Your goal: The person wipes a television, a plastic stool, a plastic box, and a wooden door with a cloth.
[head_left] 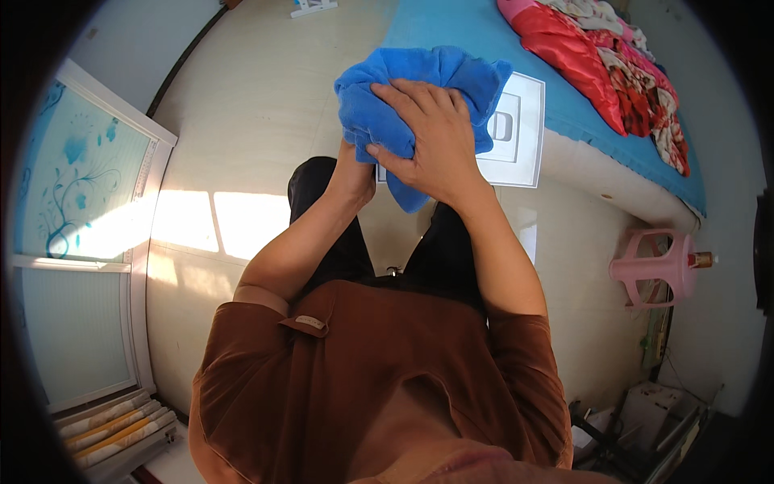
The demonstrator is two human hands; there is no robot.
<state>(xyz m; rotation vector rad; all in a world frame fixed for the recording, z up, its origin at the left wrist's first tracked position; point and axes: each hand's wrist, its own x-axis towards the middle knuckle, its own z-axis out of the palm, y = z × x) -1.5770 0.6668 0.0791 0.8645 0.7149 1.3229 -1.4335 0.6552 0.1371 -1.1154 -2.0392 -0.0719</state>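
Observation:
A bunched blue cloth [387, 124], soft like microfibre, is held above my knees. My right hand [432, 130] presses on top of it with fingers spread across the folds and the thumb towards the left. From below, my left hand [354, 166] holds the cloth; only its wrist and heel show, and the fingers are hidden. Whether anything is wrapped inside the cloth cannot be seen. Partly covered behind it is a white open box [529, 130] with a rectangular recess and a smaller rounded shape in it.
A bed with a blue cover [604, 145] stands at the upper right, bearing a crumpled red quilt [571, 57]. A pink plastic stool [680, 269] is by the right wall. At left are a glass-panelled door [78, 199] and a rack with rolled items [115, 429].

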